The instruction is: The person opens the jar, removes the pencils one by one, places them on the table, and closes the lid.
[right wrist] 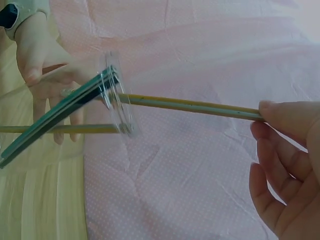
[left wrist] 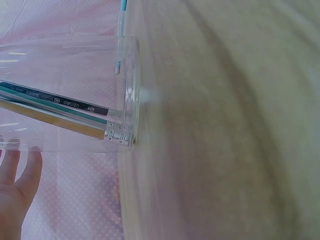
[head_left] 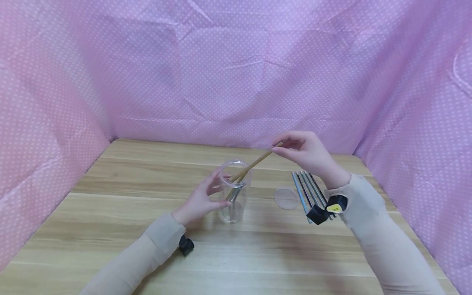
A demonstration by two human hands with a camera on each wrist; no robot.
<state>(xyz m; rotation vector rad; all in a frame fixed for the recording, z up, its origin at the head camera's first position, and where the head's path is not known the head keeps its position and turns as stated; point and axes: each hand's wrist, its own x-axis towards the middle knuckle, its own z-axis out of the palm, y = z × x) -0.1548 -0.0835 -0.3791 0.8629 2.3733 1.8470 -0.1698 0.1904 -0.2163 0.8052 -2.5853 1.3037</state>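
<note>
Head view: a pencil [head_left: 263, 156] slants from the right hand [head_left: 306, 151], its lower end inside the mouth of the jar [head_left: 236, 213], which stands on the worktop [head_left: 129, 205]. Thumb and fingers of the left hand [head_left: 202, 200] clasp the jar's wall. The pencil should prove light, stiff and smooth, with a brittle lead; a hold nearer mid-shaft would steer it better. The jar, probably thin plastic, should be light and slippery, best braced low. Right wrist view: the fingers' pinch on the pencil's outer end is plain. Left wrist view alone resolves the "HB" lettering on a black pencil [left wrist: 65, 103] and the metal ferrules [left wrist: 117, 136] at the jar's base.
</note>
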